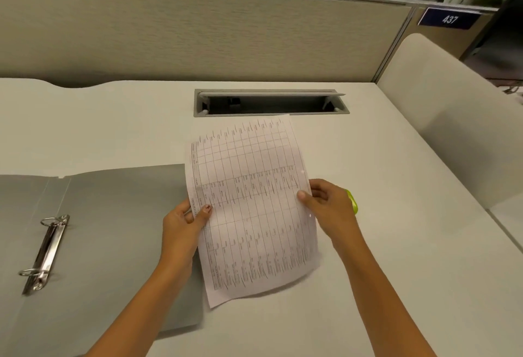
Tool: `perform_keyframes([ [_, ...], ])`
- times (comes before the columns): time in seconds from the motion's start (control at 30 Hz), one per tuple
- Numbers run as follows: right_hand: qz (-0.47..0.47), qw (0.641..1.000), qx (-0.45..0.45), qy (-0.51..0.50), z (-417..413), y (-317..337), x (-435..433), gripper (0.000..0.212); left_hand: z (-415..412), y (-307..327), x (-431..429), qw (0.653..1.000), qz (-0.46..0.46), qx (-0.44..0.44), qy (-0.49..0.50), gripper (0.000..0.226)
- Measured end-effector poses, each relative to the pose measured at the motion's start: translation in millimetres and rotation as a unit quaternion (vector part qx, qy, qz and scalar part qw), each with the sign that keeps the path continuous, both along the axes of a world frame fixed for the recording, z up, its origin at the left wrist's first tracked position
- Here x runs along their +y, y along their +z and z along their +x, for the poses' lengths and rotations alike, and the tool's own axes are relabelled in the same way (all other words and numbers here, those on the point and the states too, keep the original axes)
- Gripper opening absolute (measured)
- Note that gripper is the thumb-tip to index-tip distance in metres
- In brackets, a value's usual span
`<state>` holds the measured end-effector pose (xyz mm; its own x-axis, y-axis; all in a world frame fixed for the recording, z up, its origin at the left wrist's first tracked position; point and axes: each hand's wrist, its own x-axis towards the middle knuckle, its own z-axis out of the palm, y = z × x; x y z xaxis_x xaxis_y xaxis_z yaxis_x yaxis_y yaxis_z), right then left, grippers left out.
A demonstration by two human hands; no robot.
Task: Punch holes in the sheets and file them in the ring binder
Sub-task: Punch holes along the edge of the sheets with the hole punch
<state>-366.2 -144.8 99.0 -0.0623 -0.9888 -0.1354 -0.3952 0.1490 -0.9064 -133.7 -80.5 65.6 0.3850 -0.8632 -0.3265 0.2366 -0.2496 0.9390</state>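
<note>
1. Head view: left hand (184, 223) and right hand (325, 203) each pinch the sheet (254, 201) by a side edge.
2. Open ring binder (113, 229) lies left, nearer the left hand; the punched edge appears to face right.

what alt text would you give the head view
A person's left hand and right hand hold a printed sheet by its side edges over a white desk. An open grey ring binder lies on the desk to the left.

One view only. Worn on the head, looking forward and steeply down, close above a white desk (382, 243); takes in the beige partition (198, 31) along the top, the open ring binder (113, 229) at lower left, a number plate (449, 18) at upper right.
</note>
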Motion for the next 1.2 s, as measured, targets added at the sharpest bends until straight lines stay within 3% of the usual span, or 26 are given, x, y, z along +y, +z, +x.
perform_keyframes([
  [0.1, -0.055, 0.997, 0.058, 0.012, 7, 16, 0, 0.016, 5, 4, 2, 0.999, -0.007, -0.022, 0.027, 0.039],
  [0.2, -0.123, 0.980, 0.152, 0.030, 15, 37, -2, 0.014, 4, 19, 1, 0.984, -0.035, -0.147, 0.092, 0.065],
  [0.27, -0.161, 0.966, 0.197, 0.050, 21, 52, -3, 0.014, 1, 39, 0, 0.953, -0.110, -0.259, 0.116, 0.080],
  [0.33, -0.191, 0.950, 0.235, 0.076, 28, 68, -5, 0.012, -4, 63, -3, 0.894, -0.201, -0.391, 0.094, 0.082],
  [0.43, -0.268, 0.909, 0.291, 0.129, 40, 90, -7, 0.008, -12, 94, -9, 0.748, -0.250, -0.615, 0.013, 0.063],
  [0.5, -0.359, 0.845, 0.349, 0.186, 50, 100, -9, 0.011, -18, 106, -15, 0.670, -0.247, -0.699, -0.045, 0.049],
  [0.53, -0.400, 0.807, 0.375, 0.220, 53, 103, -10, 0.019, -22, 110, -17, 0.661, -0.236, -0.709, -0.064, 0.042],
  [0.57, -0.432, 0.774, 0.389, 0.251, 57, 106, -11, 0.026, -26, 113, -17, 0.669, -0.221, -0.705, -0.075, 0.037],
  [0.67, -0.502, 0.707, 0.388, 0.312, 67, 112, -14, 0.030, -31, 122, -12, 0.734, -0.152, -0.653, -0.108, 0.028],
  [0.77, -0.551, 0.689, 0.380, 0.279, 72, 111, -16, 0.029, -20, 125, -8, 0.763, -0.142, -0.623, -0.096, 0.028],
  [0.87, -0.547, 0.744, 0.322, 0.209, 70, 102, -10, 0.045, -5, 124, -8, 0.783, -0.157, -0.597, -0.078, 0.025],
  [1.07, -0.506, 0.833, 0.193, 0.114, 67, 68, 12, 0.056, 22, 110, -6, 0.905, -0.093, -0.413, -0.042, 0.021],
  [1.2, -0.412, 0.903, 0.126, 0.001, 69, 32, 25, 0.052, 32, 89, -2, 0.954, -0.056, -0.292, -0.030, 0.024],
])
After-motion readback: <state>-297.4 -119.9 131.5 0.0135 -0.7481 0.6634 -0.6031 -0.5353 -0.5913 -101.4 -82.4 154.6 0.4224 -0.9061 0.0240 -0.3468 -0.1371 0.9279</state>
